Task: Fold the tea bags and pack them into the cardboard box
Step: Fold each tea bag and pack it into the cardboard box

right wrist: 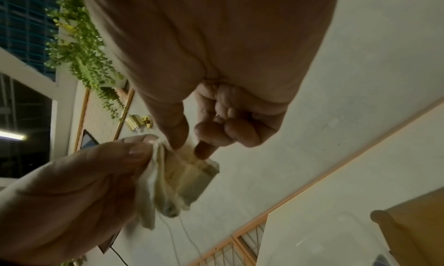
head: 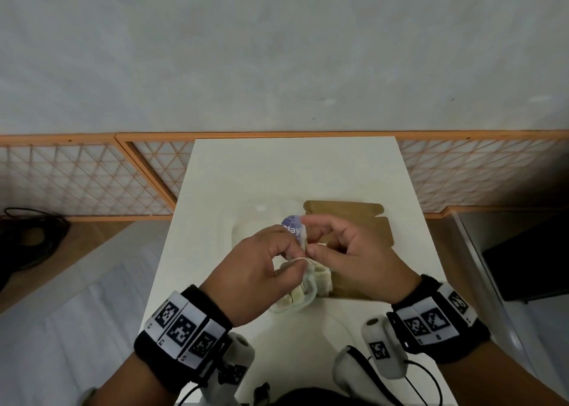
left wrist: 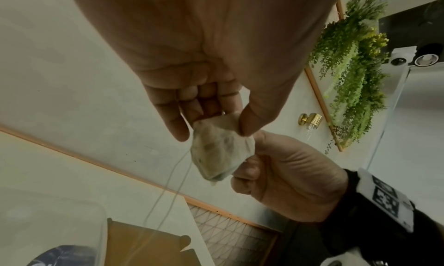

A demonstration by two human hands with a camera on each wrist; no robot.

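White desk point(head: 215, 174) at frame centre — both hands' grips, left hand point(head: 246, 270) and right hand point(head: 354, 251), pinch one pale mesh tea bag point(left wrist: 221, 152) mid-fold; next, crease it flat, then reach the brown cardboard box point(head: 363, 221).

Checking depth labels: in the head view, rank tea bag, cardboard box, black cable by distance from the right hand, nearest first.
1. Tea bag: pinched in the right hand, shared with the left hand.
2. Cardboard box: on the table, just behind and under the right hand.
3. Black cable: on the floor, far left.
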